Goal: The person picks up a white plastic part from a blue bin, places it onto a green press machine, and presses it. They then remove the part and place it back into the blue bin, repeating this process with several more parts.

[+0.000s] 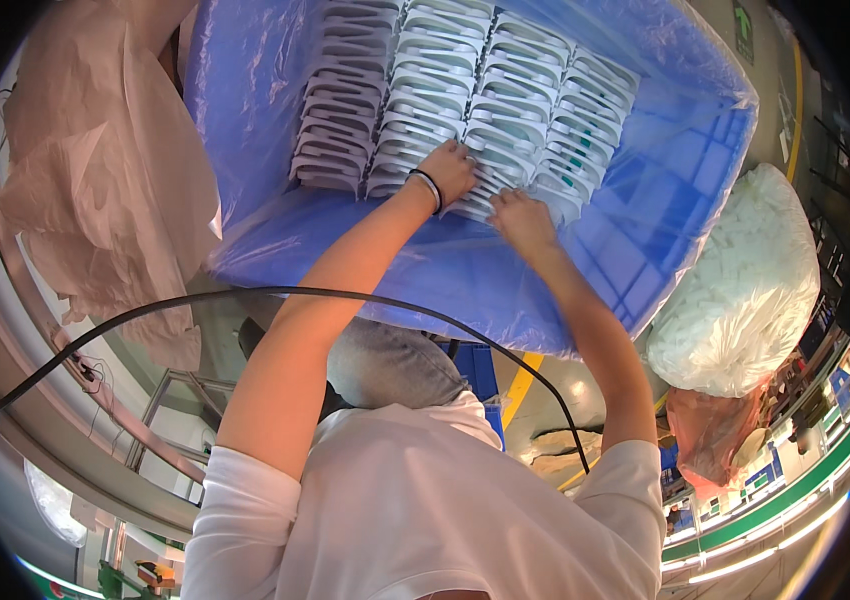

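Rows of curved, pale white plastic parts (432, 85) lie nested in several columns inside a blue bin (635, 235) lined with clear plastic film. My left hand (450, 172), with a dark band and a light band at its wrist, is closed at the near end of a middle column. My right hand (523, 220) is closed at the near edge of the same stack, a little closer to me. Between the two hands lies a white plastic part (472, 203) that their curled fingers appear to grip; the fingertips are partly hidden.
A black cable (275, 291) arches across my forearms. Brown paper or sheeting (110, 190) hangs left of the bin. A full translucent white bag (745, 290) stands at the right, above a reddish bag (710, 430). A metal frame (160, 410) is at the lower left.
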The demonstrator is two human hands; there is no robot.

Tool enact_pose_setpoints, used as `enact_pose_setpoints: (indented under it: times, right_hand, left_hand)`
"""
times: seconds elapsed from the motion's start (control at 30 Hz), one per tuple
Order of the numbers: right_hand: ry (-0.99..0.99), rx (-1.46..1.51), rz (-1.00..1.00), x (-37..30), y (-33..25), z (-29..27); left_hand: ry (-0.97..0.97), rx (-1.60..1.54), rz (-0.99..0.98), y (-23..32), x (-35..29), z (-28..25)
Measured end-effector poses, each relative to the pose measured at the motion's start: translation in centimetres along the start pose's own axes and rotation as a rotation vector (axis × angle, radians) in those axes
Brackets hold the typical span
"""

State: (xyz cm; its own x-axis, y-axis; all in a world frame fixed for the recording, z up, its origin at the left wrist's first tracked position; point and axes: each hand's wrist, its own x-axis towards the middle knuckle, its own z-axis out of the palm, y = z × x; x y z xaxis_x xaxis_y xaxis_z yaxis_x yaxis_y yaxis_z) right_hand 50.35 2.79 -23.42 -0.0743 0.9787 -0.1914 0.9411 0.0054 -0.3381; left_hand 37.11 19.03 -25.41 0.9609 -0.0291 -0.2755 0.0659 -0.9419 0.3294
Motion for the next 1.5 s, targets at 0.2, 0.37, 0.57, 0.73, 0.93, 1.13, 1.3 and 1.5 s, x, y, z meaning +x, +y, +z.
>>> enact_pose_setpoints:
  times: [0.2,0.37,0.57,0.73,0.93,1.13,1.3,1.5]
  right_hand:
    - [-0.346,-0.004,0.688,0.3,-0.3,-2.7]
    - [-0.202,0.236,0.646,-1.6,3.2,0.9]
    - [-0.091,0.305,0.572,-1.1,2.2,0.4]
    - [0.042,0.300,0.532,-1.8,1.9,-0.7]
    - [0.182,0.670,0.792,-1.6,1.2,0.2]
    - [0.201,0.937,0.871,-3.9,4.7,5.8]
    - [0.253,1.196,0.939,-2.7,4.3,5.4]
    - [0.130,1.116,0.995,-3.6,5.9,4.8]
  left_hand:
    - [-0.045,0.096,-0.045,-0.1,-0.5,-0.1]
    - [0.301,-0.114,-0.044,-0.4,-0.6,-0.3]
    - [0.160,-0.067,-0.110,-0.7,-0.8,0.7]
    - [0.004,-0.062,-0.081,-0.5,-0.5,-0.2]
    - [-0.032,-0.264,-0.302,0.0,-0.9,0.1]
    - [0.048,-0.251,-0.221,0.1,-0.1,-0.4]
    - [0.025,-0.200,-0.166,-0.6,-0.8,0.0]
    - [0.177,-0.396,-0.257,2.2,1.4,-1.4]
